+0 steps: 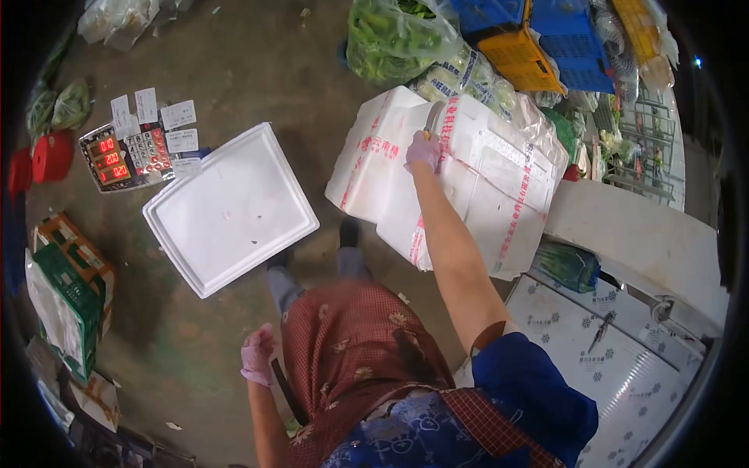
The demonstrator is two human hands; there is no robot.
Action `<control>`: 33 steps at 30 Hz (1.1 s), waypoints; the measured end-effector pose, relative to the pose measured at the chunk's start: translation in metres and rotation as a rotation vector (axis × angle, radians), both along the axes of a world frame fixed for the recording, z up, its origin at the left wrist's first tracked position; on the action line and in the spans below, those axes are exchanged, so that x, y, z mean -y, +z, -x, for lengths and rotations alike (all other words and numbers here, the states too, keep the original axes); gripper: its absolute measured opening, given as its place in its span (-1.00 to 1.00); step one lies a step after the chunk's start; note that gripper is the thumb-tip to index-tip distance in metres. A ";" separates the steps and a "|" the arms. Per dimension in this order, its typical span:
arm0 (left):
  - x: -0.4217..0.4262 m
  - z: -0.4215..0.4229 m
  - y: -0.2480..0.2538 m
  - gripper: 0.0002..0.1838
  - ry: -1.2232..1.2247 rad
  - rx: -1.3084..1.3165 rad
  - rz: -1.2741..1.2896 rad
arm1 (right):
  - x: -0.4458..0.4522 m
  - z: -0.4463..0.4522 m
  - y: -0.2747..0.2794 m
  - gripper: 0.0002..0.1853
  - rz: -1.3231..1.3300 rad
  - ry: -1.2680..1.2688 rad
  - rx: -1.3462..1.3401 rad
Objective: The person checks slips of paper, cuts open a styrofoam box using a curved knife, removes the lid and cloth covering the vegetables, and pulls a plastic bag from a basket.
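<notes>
My right hand (422, 152), in a pink glove, reaches out over the white foam boxes. Its fingers are closed on a narrow, greyish object (434, 117) with a curved edge, which pokes out past them; its kind is too small to make out. Under this hand lies a large foam box (499, 171) with red-printed tape across it. Another foam box (370, 152) with similar red print sits against its left side. My left hand (258, 355), also gloved in pink, hangs beside my apron (351, 335) with fingers curled in, and I see nothing in it.
A weighing scale (129, 152) with lit red digits and paper tags is by a white foam tray (234, 210). Bagged greens (398, 39) and blue crates (573, 47) stand behind the boxes. A green crate (70, 304) is at left, a white freezer (601, 335) at right.
</notes>
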State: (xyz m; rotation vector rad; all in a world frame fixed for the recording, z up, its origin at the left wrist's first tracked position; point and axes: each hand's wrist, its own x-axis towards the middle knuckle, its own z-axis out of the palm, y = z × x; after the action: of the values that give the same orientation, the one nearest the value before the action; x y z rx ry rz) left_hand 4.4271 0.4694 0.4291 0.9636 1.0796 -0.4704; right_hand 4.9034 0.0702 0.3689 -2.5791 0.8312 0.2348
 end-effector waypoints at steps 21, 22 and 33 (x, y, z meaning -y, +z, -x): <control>-0.038 0.062 -0.022 -0.67 0.043 -0.012 0.031 | -0.022 0.093 -0.016 -0.67 0.449 0.105 -0.103; -0.041 0.065 -0.022 -0.67 0.083 -0.036 0.057 | -0.004 0.104 -0.042 -0.67 0.675 0.297 -0.263; -0.065 0.037 -0.002 -0.65 -0.004 -0.001 0.037 | 0.044 0.171 -0.099 -0.69 0.827 0.383 0.033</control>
State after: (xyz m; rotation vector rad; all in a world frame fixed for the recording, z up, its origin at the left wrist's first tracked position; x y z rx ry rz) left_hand 4.3896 0.5341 0.4269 0.9336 1.0666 -0.4926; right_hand 4.7328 0.0259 0.2702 -3.5002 0.4584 -0.0701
